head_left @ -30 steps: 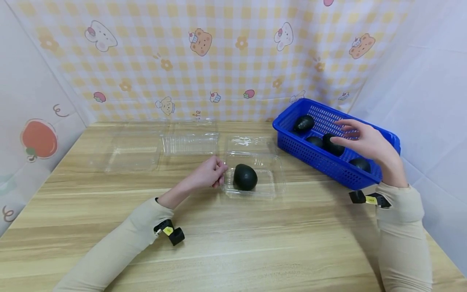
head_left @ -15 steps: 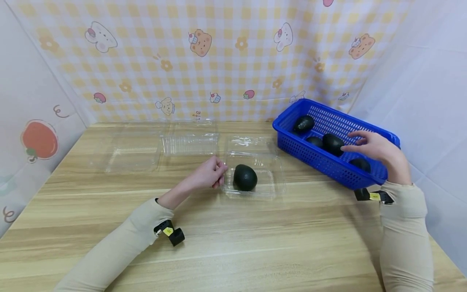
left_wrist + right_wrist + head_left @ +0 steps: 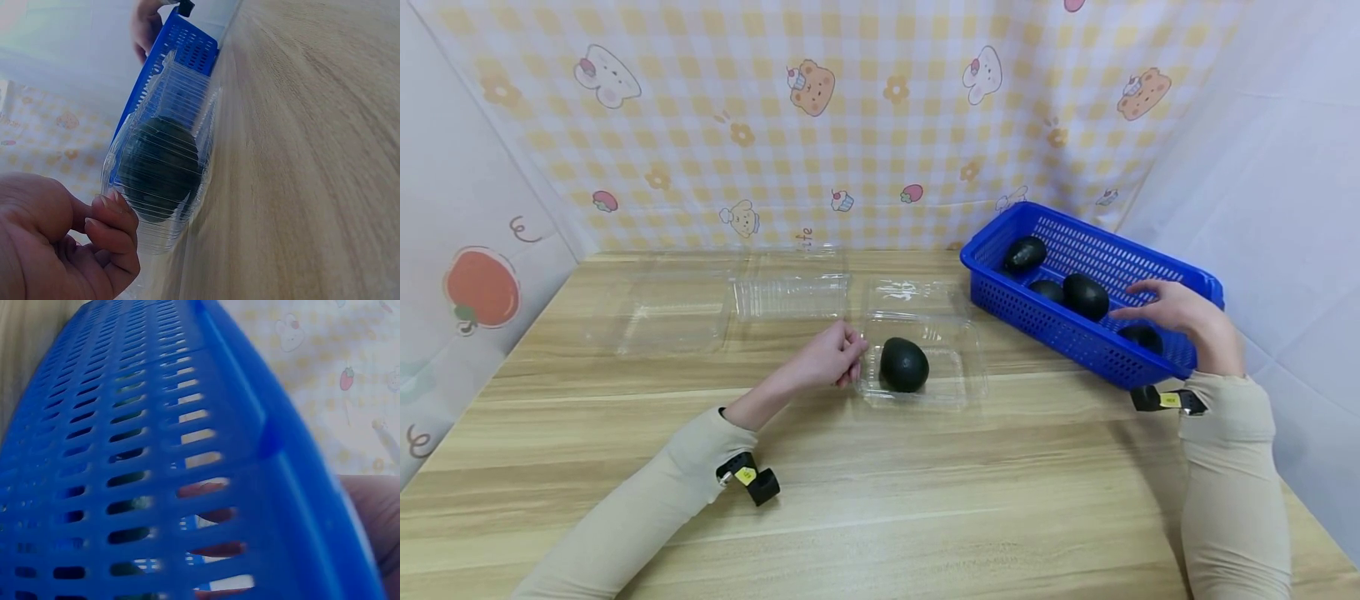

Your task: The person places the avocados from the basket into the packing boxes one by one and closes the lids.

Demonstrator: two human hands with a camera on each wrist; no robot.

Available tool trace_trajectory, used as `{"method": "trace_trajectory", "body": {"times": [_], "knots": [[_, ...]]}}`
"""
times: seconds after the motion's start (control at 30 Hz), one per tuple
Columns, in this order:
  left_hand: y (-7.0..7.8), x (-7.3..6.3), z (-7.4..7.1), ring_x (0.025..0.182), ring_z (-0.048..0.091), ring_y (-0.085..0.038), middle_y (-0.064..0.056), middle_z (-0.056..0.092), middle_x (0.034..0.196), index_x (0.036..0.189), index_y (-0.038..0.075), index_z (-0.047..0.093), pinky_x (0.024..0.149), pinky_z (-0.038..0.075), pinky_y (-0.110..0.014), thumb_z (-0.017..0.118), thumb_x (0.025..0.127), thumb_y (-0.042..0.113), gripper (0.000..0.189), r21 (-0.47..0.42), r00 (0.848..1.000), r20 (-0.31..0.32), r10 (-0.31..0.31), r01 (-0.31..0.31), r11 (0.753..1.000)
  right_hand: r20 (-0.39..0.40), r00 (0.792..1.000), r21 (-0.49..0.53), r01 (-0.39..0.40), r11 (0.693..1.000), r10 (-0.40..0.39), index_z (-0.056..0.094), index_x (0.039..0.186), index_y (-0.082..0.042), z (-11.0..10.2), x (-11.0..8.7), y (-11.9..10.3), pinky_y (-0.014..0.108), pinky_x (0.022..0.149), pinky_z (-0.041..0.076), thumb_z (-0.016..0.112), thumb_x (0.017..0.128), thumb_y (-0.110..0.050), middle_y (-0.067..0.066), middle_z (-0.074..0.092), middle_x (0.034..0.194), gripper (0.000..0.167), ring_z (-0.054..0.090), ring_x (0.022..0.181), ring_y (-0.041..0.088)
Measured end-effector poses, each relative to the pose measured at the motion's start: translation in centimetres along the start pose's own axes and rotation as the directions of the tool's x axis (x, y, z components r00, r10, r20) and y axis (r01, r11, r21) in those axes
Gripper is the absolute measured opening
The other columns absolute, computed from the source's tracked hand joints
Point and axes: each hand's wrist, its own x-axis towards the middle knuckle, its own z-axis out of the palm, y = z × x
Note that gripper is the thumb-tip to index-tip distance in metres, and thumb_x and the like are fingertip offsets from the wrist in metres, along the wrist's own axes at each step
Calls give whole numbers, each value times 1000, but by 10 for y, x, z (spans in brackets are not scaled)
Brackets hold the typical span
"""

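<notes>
My left hand [image 3: 829, 357] pinches the left rim of an opened clear plastic clamshell container [image 3: 953, 385]. One dark green avocado [image 3: 904, 365] sits in the left part of that container. In the left wrist view the thumb and curled fingers [image 3: 115, 225] meet at the container's edge. Over the near right end of a blue slotted basket [image 3: 1037, 315], my right hand [image 3: 1191, 317] reaches in with its fingers apart. Just below it lies an avocado [image 3: 1141, 338], partly hidden. Through the basket's slots in the right wrist view, parts of the fingers [image 3: 219, 550] show.
More avocados lie in the basket: one [image 3: 1025, 254] at the far left, another [image 3: 1086, 296] mid-basket, a third [image 3: 1048, 290] partly behind it. Clear plastic containers [image 3: 790, 296] stand at the back left of the wooden table [image 3: 865, 517]. A checked curtain [image 3: 880, 133] hangs behind.
My right hand has moved right and lower into the basket, from over the middle avocado toward the near right one. The left hand and the container have stayed put.
</notes>
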Motion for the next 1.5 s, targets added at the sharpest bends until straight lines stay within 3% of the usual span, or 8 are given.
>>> {"method": "trace_trajectory", "body": {"times": [0.37,0.5,0.67,0.9,1.1,1.23,1.37,1.5], "knots": [[0,1,0,43,45,-7,0,54,57,94,-2,48,42,36,-17,46,108,8,17,-6,1000,2,15,-15,1000,67,995,-28,-67,997,69,39,139,14,7,2,8,74,100,33,64,96,-45,48,29,140,77,30,127,64],[-1,1,0,42,45,-7,0,54,57,94,-2,48,42,36,-17,46,108,8,17,-4,1000,3,15,-15,1000,78,996,-51,-42,998,46,47,132,14,9,4,12,71,96,40,65,96,-39,47,40,133,67,42,119,62],[-1,1,0,42,45,-7,0,54,56,94,-2,48,42,36,-17,46,108,8,17,-9,1000,2,13,-13,1000,130,991,-46,-9,999,15,47,136,12,10,6,13,68,96,43,64,98,-33,48,39,134,61,46,118,58],[-1,0,0,43,45,-7,0,54,57,95,-1,47,42,36,-17,46,108,8,16,-17,1000,-1,8,-8,1000,278,960,-14,-22,1000,25,30,147,8,10,7,11,72,97,39,55,96,-15,50,26,139,61,36,121,61],[-2,0,0,42,45,-7,0,54,57,95,-1,46,42,37,-17,46,108,8,15,-16,1000,2,8,-8,1000,346,934,-41,-77,996,86,24,154,-2,11,5,10,76,95,37,55,93,-15,48,16,143,70,28,121,62],[-2,1,-1,42,45,-7,0,54,56,94,-1,46,42,36,-17,46,108,8,16,-12,1000,4,4,-4,1000,298,952,-42,-57,998,67,33,151,-2,12,4,10,75,91,40,58,95,-24,45,25,142,65,34,120,60],[-2,1,0,42,45,-7,0,55,57,95,-1,47,42,37,-17,47,108,9,16,-7,1000,1,4,-4,1000,181,983,-45,52,998,-43,44,140,4,13,5,10,69,89,44,61,96,-22,40,43,131,53,44,114,55],[-3,1,0,43,45,-7,0,55,57,96,-1,47,42,37,-17,47,108,9,16,-6,1000,1,8,-8,1000,96,987,-59,138,989,-132,46,136,7,13,7,7,70,93,41,63,97,-17,40,47,129,49,46,114,54]]}}
